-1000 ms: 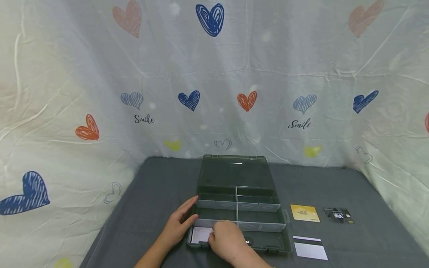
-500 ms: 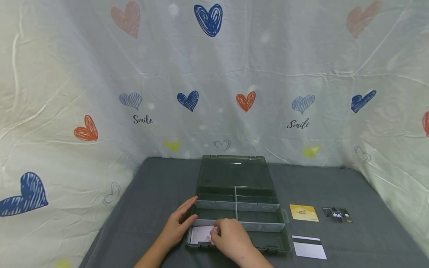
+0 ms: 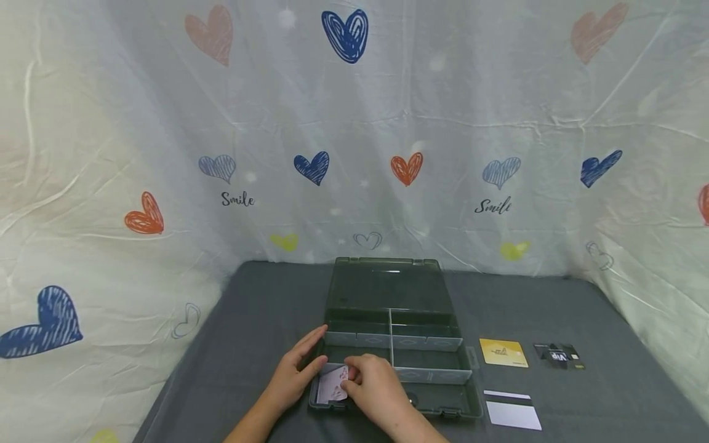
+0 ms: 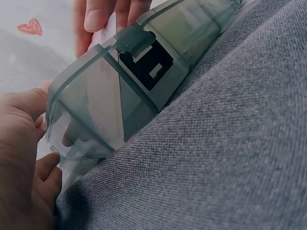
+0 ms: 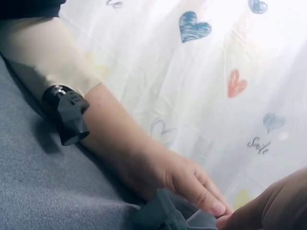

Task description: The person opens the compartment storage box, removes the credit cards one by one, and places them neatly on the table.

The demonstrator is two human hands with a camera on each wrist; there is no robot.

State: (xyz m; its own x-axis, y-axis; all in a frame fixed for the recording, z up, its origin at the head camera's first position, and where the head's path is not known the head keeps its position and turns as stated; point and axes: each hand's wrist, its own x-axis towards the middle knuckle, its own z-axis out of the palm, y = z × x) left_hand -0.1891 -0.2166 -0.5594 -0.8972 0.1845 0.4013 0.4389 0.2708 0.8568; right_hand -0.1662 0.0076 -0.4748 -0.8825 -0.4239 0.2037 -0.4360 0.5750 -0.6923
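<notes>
A dark green translucent divider box (image 3: 396,284) stands with its lid up. My right hand (image 3: 376,391) pinches a pale card with a pink print (image 3: 332,386) at its right end. The card leans tilted within the front left compartment, its lower part showing through the box wall in the left wrist view. My left hand (image 3: 293,374) rests along the box's left side, fingers and thumb extended; in the left wrist view its thumb (image 4: 31,101) touches the box corner.
Right of the box lie a yellow card (image 3: 503,352), a dark VIP card (image 3: 559,356) and a white card with a dark stripe (image 3: 512,410). A grey cloth (image 3: 266,307) covers the table, with a heart-print curtain (image 3: 354,123) behind it.
My right hand has shifted slightly left, and the card has gone from lying nearly flat to tilted up at its right end. My left hand has stayed in place.
</notes>
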